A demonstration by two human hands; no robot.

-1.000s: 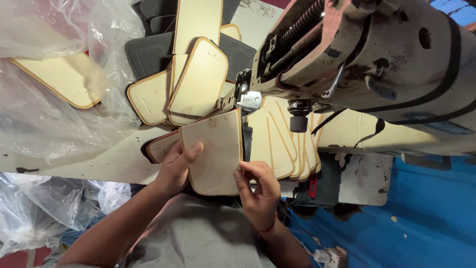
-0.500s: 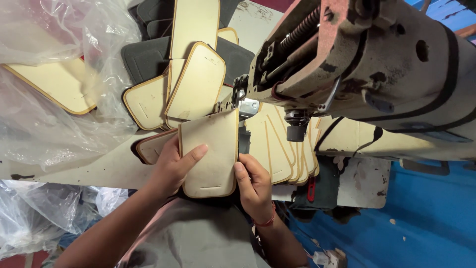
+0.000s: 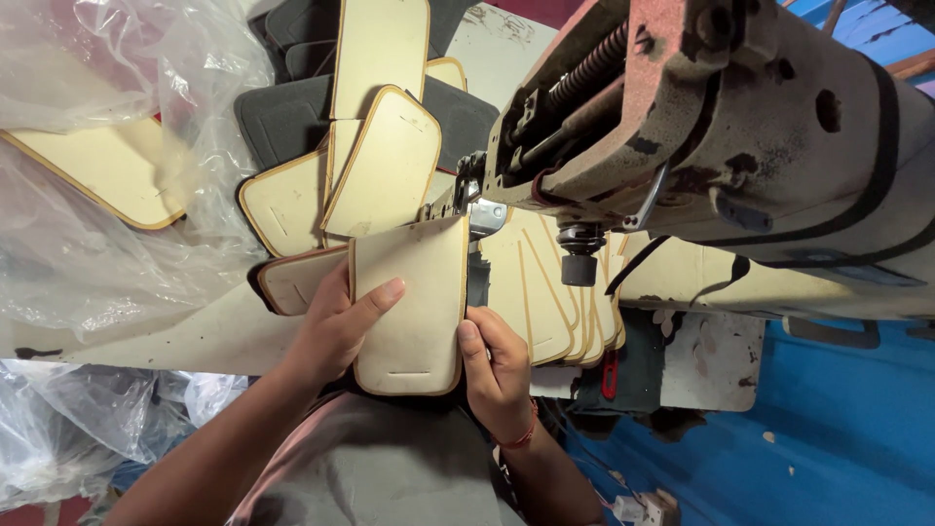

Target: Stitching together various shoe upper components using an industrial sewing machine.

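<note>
A cream padded panel with a brown stitched border lies under the needle foot of a worn sewing machine. My left hand grips the panel's left edge, thumb lying across its face. My right hand pinches the lower right edge, close to a dark strip running along that side. The panel's top right corner sits right at the machine's foot.
More cream panels are stacked behind and to the right, on dark grey foam pieces. Crinkled clear plastic sheeting covers the left. A blue surface lies at the lower right.
The view has shifted a little. The panel has moved slightly up toward the machine's foot, with both hands keeping their grip on its edges.
</note>
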